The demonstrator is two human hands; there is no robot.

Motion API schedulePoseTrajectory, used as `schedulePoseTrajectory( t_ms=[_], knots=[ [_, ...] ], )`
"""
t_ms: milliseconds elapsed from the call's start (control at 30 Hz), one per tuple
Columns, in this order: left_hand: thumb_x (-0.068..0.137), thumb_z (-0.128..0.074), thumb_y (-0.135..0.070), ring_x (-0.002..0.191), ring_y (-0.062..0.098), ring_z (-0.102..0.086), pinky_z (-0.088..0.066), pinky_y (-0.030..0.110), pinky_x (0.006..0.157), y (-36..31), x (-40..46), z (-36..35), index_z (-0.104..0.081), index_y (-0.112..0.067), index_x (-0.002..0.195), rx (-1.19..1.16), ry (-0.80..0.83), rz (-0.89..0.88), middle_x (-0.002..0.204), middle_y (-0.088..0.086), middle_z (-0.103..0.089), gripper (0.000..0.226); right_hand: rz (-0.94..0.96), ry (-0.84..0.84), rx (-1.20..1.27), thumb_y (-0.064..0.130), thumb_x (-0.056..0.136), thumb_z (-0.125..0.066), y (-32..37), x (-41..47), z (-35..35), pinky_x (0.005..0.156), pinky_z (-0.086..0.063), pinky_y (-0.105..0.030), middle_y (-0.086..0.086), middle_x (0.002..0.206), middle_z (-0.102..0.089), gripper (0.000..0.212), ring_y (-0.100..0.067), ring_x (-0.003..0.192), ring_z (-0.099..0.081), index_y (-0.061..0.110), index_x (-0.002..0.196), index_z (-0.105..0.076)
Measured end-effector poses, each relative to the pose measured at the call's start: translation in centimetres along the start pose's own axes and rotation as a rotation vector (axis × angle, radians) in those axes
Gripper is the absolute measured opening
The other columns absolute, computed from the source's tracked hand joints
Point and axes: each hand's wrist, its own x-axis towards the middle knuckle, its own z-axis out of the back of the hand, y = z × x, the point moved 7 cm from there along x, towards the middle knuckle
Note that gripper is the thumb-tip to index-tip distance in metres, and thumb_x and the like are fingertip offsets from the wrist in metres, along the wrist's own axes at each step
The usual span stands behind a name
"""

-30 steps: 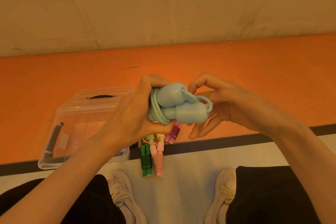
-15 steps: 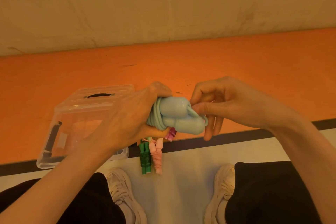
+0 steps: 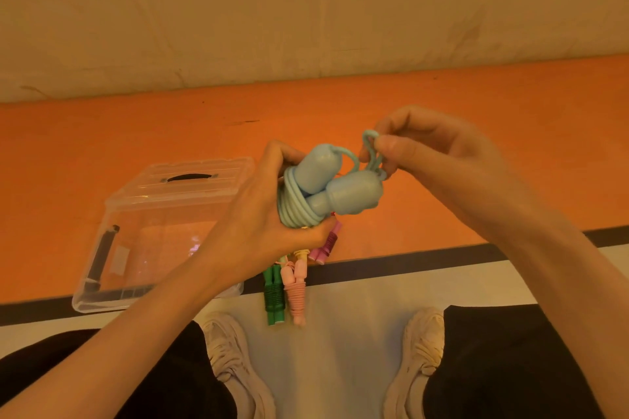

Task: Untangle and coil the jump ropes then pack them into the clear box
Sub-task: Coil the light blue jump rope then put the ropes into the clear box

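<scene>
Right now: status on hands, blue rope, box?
Left hand grips coiled blue jump rope. Right hand pinches its loose loop. Clear box open, rope not in yet. Nothing blocking.

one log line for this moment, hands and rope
left hand grips coiled blue jump rope | right hand pinches its loose cord loop | clear box on floor, unpacked

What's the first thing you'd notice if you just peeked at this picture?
The light blue jump rope right in the middle: the left hand grips its coiled bundle while the right hand pinches a loop of its cord just above the handles. Behind the left arm, a clear box sits on the orange floor. Green and pink rope handles lie on the floor below the hands.
</scene>
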Motion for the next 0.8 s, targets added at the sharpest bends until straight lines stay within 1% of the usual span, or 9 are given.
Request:
schedulePoseTrajectory(
  t_ms=[67,133,233,333,400,467,567,700,800],
  knots=[
    [0.071,-0.075,-0.019,0.062,0.002,-0.044,-0.037,0.02,0.054,0.2,0.0,0.0,-0.038,-0.019,0.1,-0.022,0.016,0.03,0.081,-0.008,-0.049,0.047,0.029,0.027,-0.101,0.016,0.084,-0.067,0.2,-0.1,-0.1,0.072,-0.047,-0.032,0.005,0.087,-0.066,0.004,-0.024,0.077,-0.057,0.017,0.087,-0.065],
    [0.07,-0.075,-0.021,0.063,0.005,-0.044,-0.038,0.026,0.054,0.5,0.1,0.1,-0.038,-0.018,0.101,0.004,0.02,0.05,0.083,-0.004,-0.049,0.048,0.088,0.077,-0.255,0.021,0.084,-0.067,0.6,-0.1,-0.3,0.075,-0.045,-0.034,0.003,0.091,-0.067,0.004,-0.029,0.084,-0.059,0.021,0.088,-0.068],
    [0.07,-0.075,-0.025,0.065,0.005,-0.045,-0.036,0.02,0.054,0.8,0.2,0.2,-0.038,-0.025,0.1,0.079,0.026,0.052,0.086,-0.009,-0.049,0.048,0.169,0.112,-0.539,0.02,0.088,-0.063,0.9,0.1,-0.7,0.084,-0.043,-0.026,0.003,0.093,-0.066,0.007,-0.016,0.093,-0.059,0.023,0.09,-0.069],
    [0.069,-0.075,-0.039,0.069,0.016,-0.05,-0.039,0.032,0.053,1.0,-0.2,0.0,-0.039,-0.025,0.102,0.237,0.041,0.039,0.085,-0.006,-0.051,0.05,0.082,0.142,-0.686,0.022,0.088,-0.065,0.0,0.3,-1.2,0.081,-0.04,-0.017,0.011,0.091,-0.065,0.007,-0.005,0.09,-0.058,0.022,0.088,-0.072],
    [0.067,-0.07,-0.048,0.07,0.018,-0.05,-0.041,0.037,0.054,1.1,-0.5,0.0,-0.04,-0.026,0.102,0.285,0.04,0.04,0.085,-0.006,-0.051,0.052,-0.046,0.112,-0.664,0.018,0.084,-0.071,-0.8,0.3,-1.1,0.076,-0.044,-0.02,0.011,0.085,-0.068,0.006,-0.005,0.083,-0.061,0.023,0.08,-0.073],
    [0.066,-0.065,-0.053,0.07,0.016,-0.05,-0.042,0.039,0.052,1.0,-0.5,0.0,-0.039,-0.029,0.102,0.328,0.04,0.03,0.086,-0.008,-0.051,0.051,-0.138,0.029,-0.576,0.016,0.077,-0.077,-1.2,0.3,-0.5,0.07,-0.048,-0.025,0.007,0.076,-0.07,0.01,-0.006,0.074,-0.064,0.023,0.076,-0.07],
    [0.068,-0.07,-0.047,0.068,0.014,-0.05,-0.043,0.039,0.051,0.9,-0.3,-0.1,-0.038,-0.033,0.102,0.332,0.051,0.019,0.087,-0.011,-0.05,0.049,-0.205,-0.029,-0.415,0.011,0.073,-0.08,-1.4,0.3,0.0,0.062,-0.05,-0.024,0.0,0.074,-0.07,0.026,-0.01,0.065,-0.064,0.019,0.086,-0.06],
    [0.072,-0.077,-0.035,0.068,0.014,-0.049,-0.043,0.042,0.053,1.0,-0.2,-0.1,-0.038,-0.033,0.103,0.338,0.067,0.011,0.086,-0.008,-0.051,0.05,-0.186,0.041,-0.515,0.011,0.082,-0.072,-1.6,0.2,-0.8,0.072,-0.051,-0.031,-0.004,0.081,-0.069,0.015,-0.016,0.075,-0.065,0.023,0.09,-0.069],
    [0.069,-0.072,-0.045,0.069,0.012,-0.049,-0.04,0.037,0.05,0.8,-0.2,-0.4,-0.037,-0.034,0.103,0.391,0.084,-0.01,0.085,-0.008,-0.05,0.05,-0.219,0.023,-0.578,0.011,0.084,-0.07,-2.2,0.2,-0.4,0.068,-0.049,-0.03,-0.002,0.078,-0.069,0.009,-0.015,0.075,-0.064,0.02,0.087,-0.07]
  ],
)
